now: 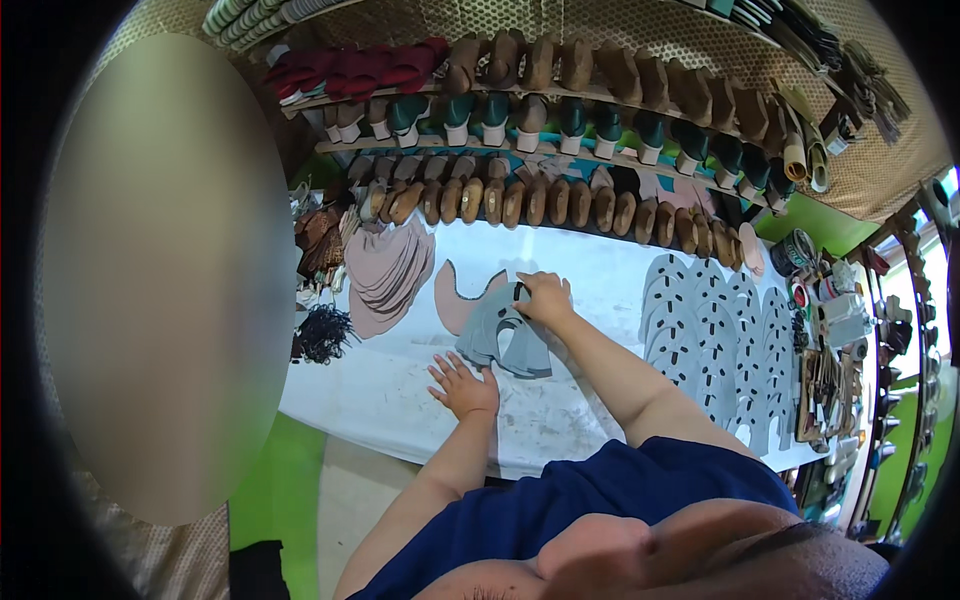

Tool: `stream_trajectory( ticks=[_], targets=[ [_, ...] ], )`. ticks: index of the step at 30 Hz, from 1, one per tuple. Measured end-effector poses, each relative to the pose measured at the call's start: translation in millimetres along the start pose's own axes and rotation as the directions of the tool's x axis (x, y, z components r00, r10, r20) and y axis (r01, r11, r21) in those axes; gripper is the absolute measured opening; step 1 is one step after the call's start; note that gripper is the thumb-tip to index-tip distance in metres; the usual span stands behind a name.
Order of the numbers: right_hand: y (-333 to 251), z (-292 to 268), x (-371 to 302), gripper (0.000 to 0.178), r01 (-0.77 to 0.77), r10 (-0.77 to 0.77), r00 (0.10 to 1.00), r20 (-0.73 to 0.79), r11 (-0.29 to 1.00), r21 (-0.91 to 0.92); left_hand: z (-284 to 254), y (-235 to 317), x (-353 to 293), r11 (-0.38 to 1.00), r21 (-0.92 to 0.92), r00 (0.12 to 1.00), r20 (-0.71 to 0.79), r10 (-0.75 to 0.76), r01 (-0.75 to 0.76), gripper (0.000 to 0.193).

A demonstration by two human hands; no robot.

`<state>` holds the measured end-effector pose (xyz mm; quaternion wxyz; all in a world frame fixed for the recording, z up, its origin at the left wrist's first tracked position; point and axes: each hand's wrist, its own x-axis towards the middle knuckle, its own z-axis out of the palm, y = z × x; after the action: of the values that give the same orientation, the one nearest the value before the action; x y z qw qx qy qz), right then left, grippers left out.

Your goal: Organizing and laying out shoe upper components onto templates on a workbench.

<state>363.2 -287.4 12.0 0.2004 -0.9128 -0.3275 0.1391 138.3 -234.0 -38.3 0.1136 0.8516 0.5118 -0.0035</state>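
Note:
A small stack of grey, arch-shaped shoe-upper pieces [484,328] lies on the white table in front of me. My right hand [546,300] is closed at the stack's far right edge, with the fingertips gripping a piece beside a black mark. Flat on the table, just left of the stack's near edge, my left hand [466,390] has its fingers spread and holds nothing. Behind the grey stack, and partly covered by it, lies a pink curved piece [453,300].
Layered pink pieces [388,280] are at the left, near a dark tangle of cords [325,335]. Overlapping rows of grey pieces [712,345] cover the table's right side. Tools [828,385] stand beyond them. Shelves of wooden shoe lasts [535,203] line the back. A blurred oval hides the far left.

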Motion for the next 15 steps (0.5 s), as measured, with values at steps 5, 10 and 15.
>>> stream_trajectory(
  ticks=[5,10,15],
  targets=[
    [4,10,0,0.058,0.153,-0.142,0.983,-0.12,0.984,0.086,5,-5,2,1.0,0.001,1.0,-0.025,0.013,-0.013,0.085],
    [4,22,-9,0.044,0.166,-0.141,0.96,-0.244,0.982,0.085,8,-6,4,1.0,-0.026,1.0,-0.022,0.012,-0.013,0.092],
    [13,24,-16,0.023,0.314,-0.247,0.895,-0.372,0.94,0.131,1,-1,2,1.0,-0.003,1.0,0.007,0.011,-0.011,0.092]
  ],
)
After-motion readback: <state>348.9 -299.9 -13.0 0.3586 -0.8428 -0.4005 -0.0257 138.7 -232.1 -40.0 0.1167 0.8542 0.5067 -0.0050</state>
